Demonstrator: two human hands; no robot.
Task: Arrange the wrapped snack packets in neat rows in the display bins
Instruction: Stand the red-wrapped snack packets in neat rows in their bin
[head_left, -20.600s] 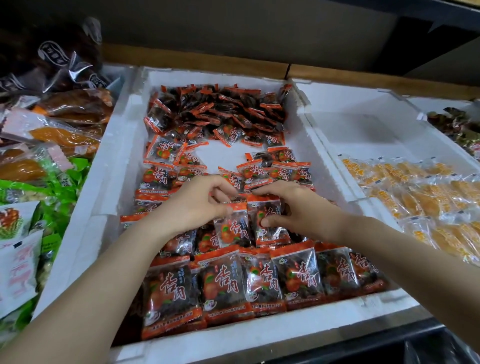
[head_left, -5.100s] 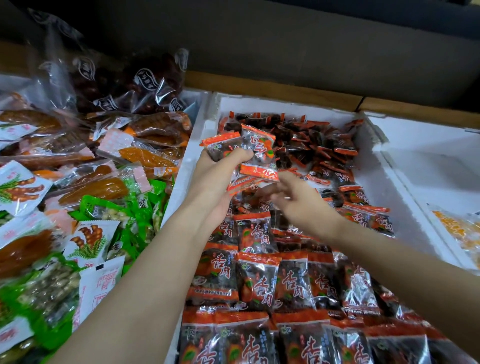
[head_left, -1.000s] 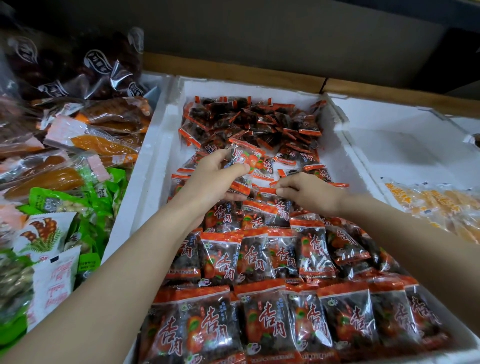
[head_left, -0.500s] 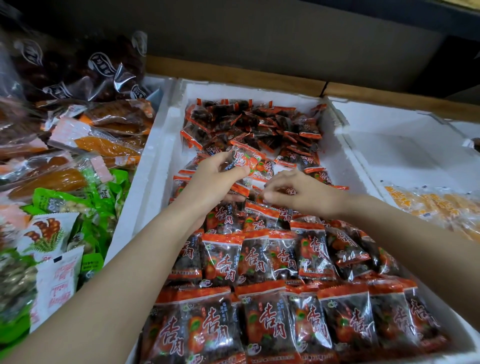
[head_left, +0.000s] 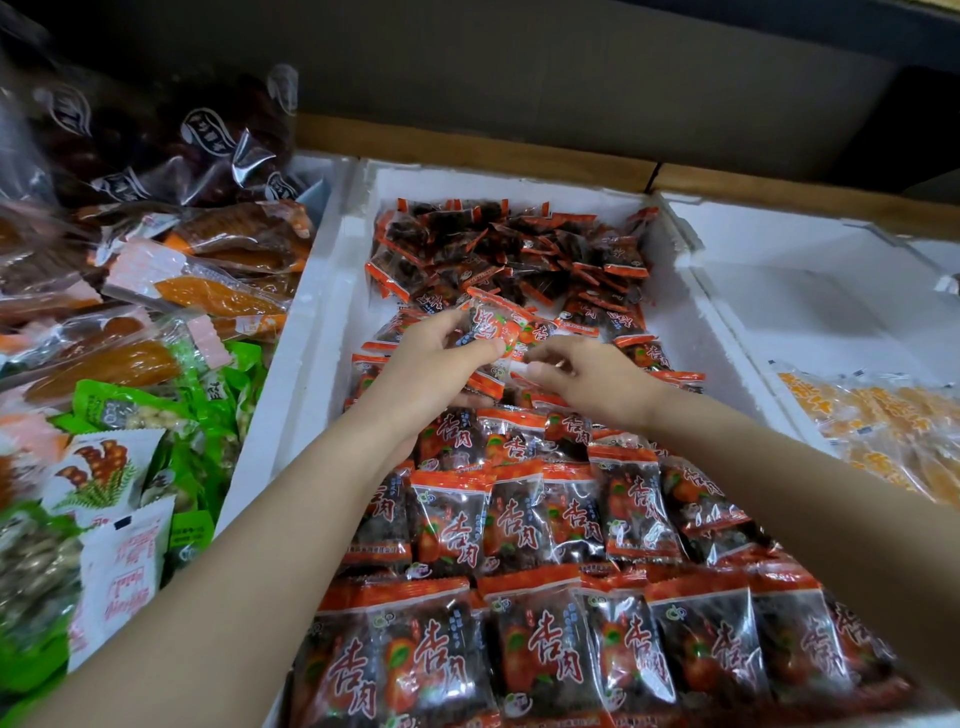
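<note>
Single head-worn view, wide-angle. Faces forward and down, close above white foam bin (head_left: 311, 332), from near edge.

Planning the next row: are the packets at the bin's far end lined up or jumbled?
Jumbled: the far packets lie heaped at all angles, unlike the flat near rows.

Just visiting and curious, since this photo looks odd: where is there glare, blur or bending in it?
Head view, all of it: white glare streaks on the near packets and the clear bags far left; the held packet in the left hand is slightly smeared; the foam bin walls splay outward, a wide-angle effect; the wall behind is dim.
</note>
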